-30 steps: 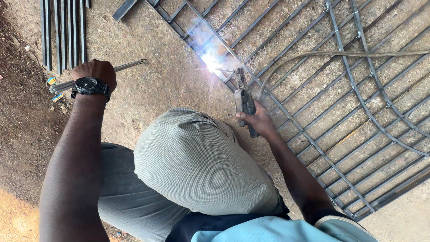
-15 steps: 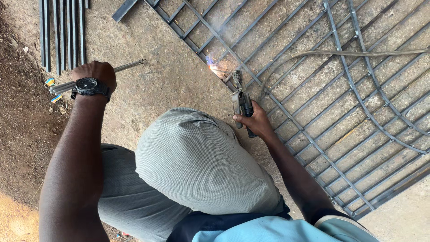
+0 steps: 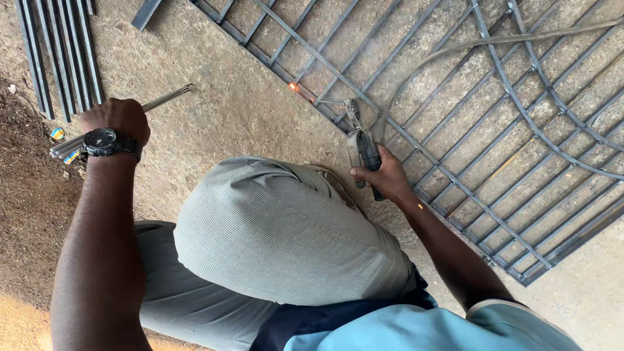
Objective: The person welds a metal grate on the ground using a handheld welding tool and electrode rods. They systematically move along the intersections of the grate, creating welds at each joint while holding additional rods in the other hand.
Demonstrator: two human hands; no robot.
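Observation:
My right hand (image 3: pixel 383 177) grips a welding electrode holder (image 3: pixel 361 144) with a short rod (image 3: pixel 328 102) pointing at the edge of a metal gate frame (image 3: pixel 468 195) that lies flat on the concrete. A small orange glowing spot (image 3: pixel 294 86) sits on the frame bar just past the rod tip. My left hand (image 3: pixel 117 120), with a black wristwatch (image 3: pixel 106 141), rests on the ground and is closed around a bundle of thin welding rods (image 3: pixel 162 101). My bent knee in grey trousers (image 3: pixel 273 227) fills the middle.
Several long steel bars (image 3: pixel 58 52) lie side by side at the top left, with a short flat piece (image 3: pixel 146 13) near them. A cable (image 3: pixel 494 40) runs across the gate from the holder. Brown dirt (image 3: pixel 26 195) borders the concrete on the left.
The bright welding arc has gone out, leaving only a small orange glow. My right hand has drawn the holder slightly back from the frame. The left hand has stayed put.

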